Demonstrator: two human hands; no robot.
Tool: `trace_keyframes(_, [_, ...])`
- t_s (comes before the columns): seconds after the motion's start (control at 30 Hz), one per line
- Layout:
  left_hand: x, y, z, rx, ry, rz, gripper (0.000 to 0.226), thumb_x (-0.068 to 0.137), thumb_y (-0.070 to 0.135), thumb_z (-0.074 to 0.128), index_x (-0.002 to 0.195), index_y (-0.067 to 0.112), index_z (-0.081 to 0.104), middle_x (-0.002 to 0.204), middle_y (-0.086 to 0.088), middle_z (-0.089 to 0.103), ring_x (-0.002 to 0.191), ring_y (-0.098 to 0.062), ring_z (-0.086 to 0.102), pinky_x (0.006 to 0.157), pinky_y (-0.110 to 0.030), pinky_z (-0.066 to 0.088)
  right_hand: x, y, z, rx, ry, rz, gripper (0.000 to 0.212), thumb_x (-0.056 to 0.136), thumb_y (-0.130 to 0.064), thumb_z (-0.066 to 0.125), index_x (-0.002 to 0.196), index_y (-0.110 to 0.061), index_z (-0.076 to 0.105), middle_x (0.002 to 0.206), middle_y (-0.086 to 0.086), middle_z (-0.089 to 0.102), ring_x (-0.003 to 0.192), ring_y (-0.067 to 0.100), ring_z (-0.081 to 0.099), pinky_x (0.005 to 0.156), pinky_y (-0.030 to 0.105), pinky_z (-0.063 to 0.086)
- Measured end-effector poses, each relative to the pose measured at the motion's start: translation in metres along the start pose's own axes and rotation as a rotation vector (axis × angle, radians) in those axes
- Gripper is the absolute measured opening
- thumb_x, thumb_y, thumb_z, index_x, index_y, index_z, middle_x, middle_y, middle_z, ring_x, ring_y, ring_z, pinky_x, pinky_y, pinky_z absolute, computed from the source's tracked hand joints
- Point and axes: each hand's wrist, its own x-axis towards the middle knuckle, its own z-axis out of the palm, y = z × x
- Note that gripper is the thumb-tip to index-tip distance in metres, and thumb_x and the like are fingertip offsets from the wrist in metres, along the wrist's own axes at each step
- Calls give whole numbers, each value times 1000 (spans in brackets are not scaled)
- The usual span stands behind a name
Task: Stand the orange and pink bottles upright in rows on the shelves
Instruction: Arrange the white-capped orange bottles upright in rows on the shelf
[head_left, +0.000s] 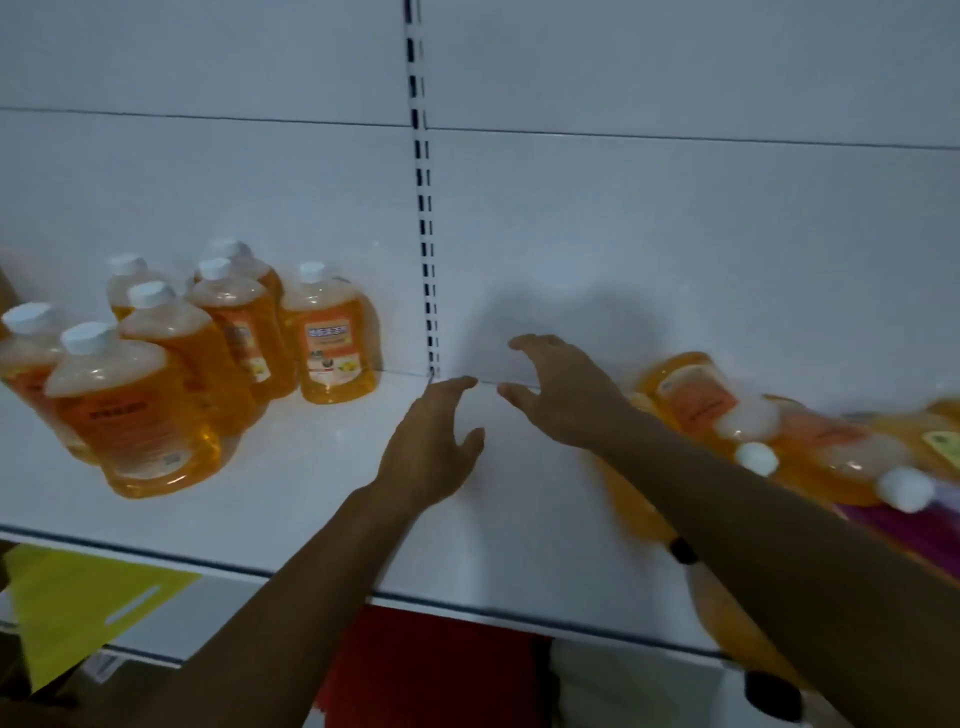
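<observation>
left hand (434, 447) held spread, empty, frame centre; right hand (558, 395) likewise | upright orange bottles (208, 353) grouped left on shelf (322, 499); toppled bottles (769, 431) heaped right

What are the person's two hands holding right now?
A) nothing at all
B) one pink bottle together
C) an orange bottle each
A: the left hand and right hand hover open over the white metal shelf, gripping nothing.
</observation>
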Motion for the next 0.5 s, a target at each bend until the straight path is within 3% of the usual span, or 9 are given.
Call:
trace_keyframes(0.17, [9,69,34,-85,-217,170,62,93,19,61,149,17,33,152,-2,37,138,-19,35,112,-24,24,-51,63,-53,-126,2,92,50,95,-37,55,141,-22,42,144,1,45,132,24,40,106,38,36])
trace_keyframes(0.33, [14,101,56,-132,-207,195,50,98,18,52,146,13,38,149,-5,42,138,-20,35,105,-16,19,-87,107,-82,-120,15,106,40,90,-32,48,129,-24,52,135,0,50,125,24,46,103,42,41])
trace_keyframes(0.43, [15,116,62,-164,-212,186,47,100,24,50,145,15,40,147,-6,44,136,-20,37,108,-24,24,-98,121,-91,-144,-2,93,50,85,-34,58,134,-28,47,142,-3,43,133,25,36,108,43,37])
trace_keyframes(0.5, [16,126,65,-180,-233,179,50,98,30,51,145,17,40,145,-6,45,133,-21,41,111,-34,32,-101,126,-94,-172,-110,98,66,78,-36,67,137,-36,38,148,-4,34,136,27,30,107,44,36])
